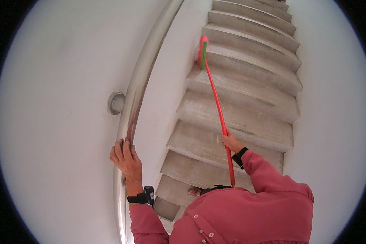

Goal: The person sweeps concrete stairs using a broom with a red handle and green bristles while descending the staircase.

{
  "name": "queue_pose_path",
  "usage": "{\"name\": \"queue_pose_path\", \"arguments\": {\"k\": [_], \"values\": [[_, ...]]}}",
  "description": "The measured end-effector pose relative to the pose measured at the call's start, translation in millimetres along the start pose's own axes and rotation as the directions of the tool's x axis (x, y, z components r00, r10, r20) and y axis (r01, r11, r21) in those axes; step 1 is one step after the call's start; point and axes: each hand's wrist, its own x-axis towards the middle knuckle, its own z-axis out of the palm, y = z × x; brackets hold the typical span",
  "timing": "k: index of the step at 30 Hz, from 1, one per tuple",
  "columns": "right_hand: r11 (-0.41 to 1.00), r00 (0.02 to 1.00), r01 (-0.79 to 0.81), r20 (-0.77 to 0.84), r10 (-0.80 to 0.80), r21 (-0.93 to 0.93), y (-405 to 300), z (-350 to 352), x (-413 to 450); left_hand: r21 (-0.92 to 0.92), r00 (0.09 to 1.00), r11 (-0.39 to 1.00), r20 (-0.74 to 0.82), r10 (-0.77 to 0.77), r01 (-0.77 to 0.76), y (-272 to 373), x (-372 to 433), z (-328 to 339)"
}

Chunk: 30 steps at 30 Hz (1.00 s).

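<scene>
My left hand (125, 157) rests over the metal handrail (137, 88), its fingers bent across the top. The fingertips lie on the rail's far side. My right hand (231, 142) is closed around the red pole (217, 102) of a broom, at its lower half as seen here. The broom head (203, 52), green with pink-red bristles, is at the pole's far end. It stands on edge against the left wall, where the wall meets a stair. The near end of the pole reaches my waist.
Worn, grey-beige stairs (238, 113) rise ahead between two white walls. A round bracket (116, 103) joins the handrail to the left wall. My foot (195, 191) is on a lower step at the left. Black straps with devices circle both wrists.
</scene>
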Motion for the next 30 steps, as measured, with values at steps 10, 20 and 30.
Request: {"name": "queue_pose_path", "arguments": {"k": [10,20,30], "values": [[0.967,0.960,-0.203,0.228,0.165,0.154,-30,-21,-58,0.030,1.000,0.999,-0.020,0.010,-0.009,-9,-4,3],[0.989,0.997,-0.072,0.027,0.070,0.133,-25,-45,-45,-0.014,1.000,1.000,-0.023,0.007,-0.008,-3,1,2],[0.977,0.961,-0.208,0.195,0.195,0.044,-25,-34,-80,0.027,1.000,1.000,-0.017,0.010,-0.010,-5,-1,4]]}}
